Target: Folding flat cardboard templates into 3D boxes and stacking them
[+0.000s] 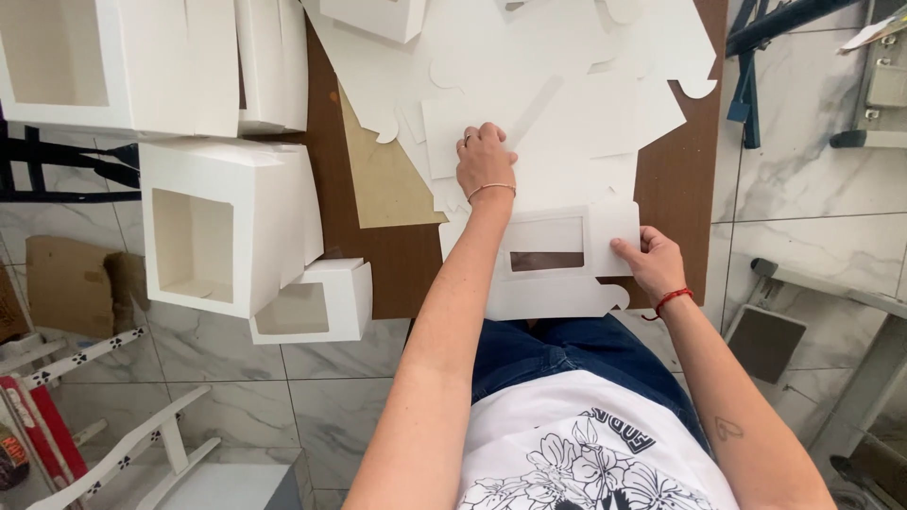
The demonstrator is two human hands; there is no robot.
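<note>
The flat windowed carton blank, judged light, thin and easily creased, lay at the table's near edge, pinched by the right hand, while the left hand was pressed flat on the loose blanks.

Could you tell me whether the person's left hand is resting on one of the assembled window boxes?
No, the left hand presses on the flat white cardboard sheets on the table, away from the assembled boxes.
</note>
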